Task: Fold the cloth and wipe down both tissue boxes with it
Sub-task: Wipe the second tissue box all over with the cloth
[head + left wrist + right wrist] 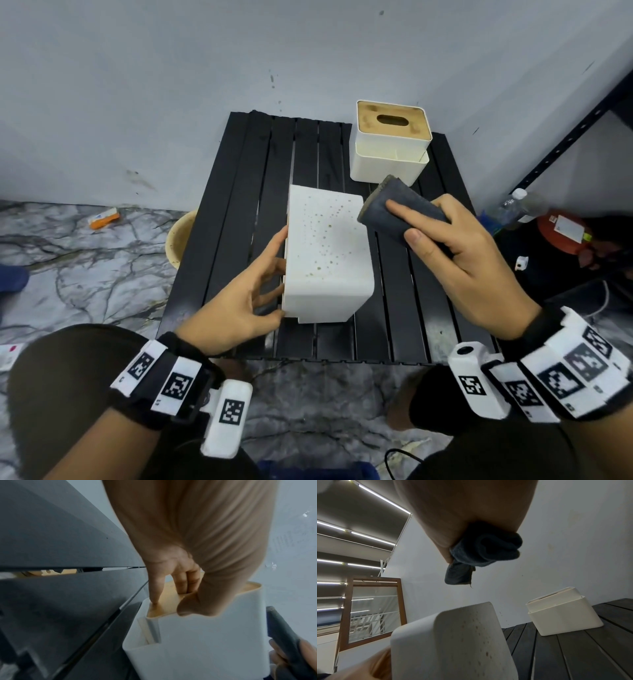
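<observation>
A white tissue box (pixel 329 253) lies on its side mid-table, its upward face speckled with brown spots; it also shows in the wrist views (pixel 205 642) (pixel 462 642). My left hand (pixel 274 281) holds it at its left end. There the fingers (pixel 181 582) press the wooden lid and the thumb hooks over the rim. My right hand (pixel 404 221) grips a folded dark grey cloth (pixel 387 202) (pixel 484 550), held just above the box's far right corner. The second tissue box (pixel 390 144) (pixel 563 618), white with a wooden slotted lid, stands upright at the back right.
The black slatted table (pixel 222 240) stands against a pale wall. A beige bowl (pixel 178 236) sits on the floor under its left edge, with an orange packet (pixel 102 217) further left. A black metal shelf (pixel 565 137), a bottle (pixel 513 205) and a red container (pixel 561 233) crowd the right.
</observation>
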